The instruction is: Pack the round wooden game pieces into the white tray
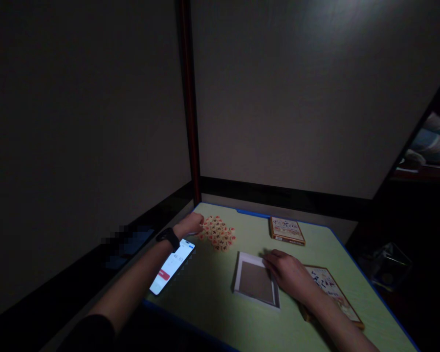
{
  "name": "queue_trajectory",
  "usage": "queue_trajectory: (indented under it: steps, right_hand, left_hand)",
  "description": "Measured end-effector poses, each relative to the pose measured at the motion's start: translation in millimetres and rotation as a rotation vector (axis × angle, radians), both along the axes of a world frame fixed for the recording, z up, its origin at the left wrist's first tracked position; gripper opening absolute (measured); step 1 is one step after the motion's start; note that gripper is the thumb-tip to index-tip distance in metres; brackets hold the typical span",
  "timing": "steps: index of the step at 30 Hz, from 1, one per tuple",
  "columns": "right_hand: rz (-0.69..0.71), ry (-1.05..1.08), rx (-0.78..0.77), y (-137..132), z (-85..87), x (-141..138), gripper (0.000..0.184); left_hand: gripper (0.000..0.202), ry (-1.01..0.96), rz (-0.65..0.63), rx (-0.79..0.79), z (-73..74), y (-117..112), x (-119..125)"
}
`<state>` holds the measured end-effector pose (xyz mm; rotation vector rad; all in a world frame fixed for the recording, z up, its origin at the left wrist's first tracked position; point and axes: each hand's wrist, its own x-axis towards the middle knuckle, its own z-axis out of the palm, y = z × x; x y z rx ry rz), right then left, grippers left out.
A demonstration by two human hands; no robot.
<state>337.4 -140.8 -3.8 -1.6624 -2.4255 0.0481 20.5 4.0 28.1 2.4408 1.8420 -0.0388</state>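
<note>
My left hand, with a dark watch on its wrist, reaches to the far left part of the green table. Its curled fingers touch the edge of a cluster of small pale tiles with red and dark marks; whether they grip a tile I cannot make out. My right hand lies palm down with its fingers resting on the right rim of a shallow white open box, which holds nothing that I can see.
A lit phone lies at the table's left edge under my left forearm. A printed box sits at the far side, and a second printed board or lid lies under my right forearm. Walls and a dark post stand behind.
</note>
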Motion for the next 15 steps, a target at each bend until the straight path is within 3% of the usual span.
queue_trajectory:
  steps: [6, 15]
  right_hand:
    - [-0.006, -0.004, -0.006, 1, -2.2, 0, 0.035]
    - [0.008, 0.001, 0.003, 1, -0.2, 0, 0.035]
  left_hand:
    - [0.019, 0.031, -0.059, -0.048, 6.1, -1, -8]
    - [0.033, 0.066, -0.098, -0.069, -0.4, -10, -5]
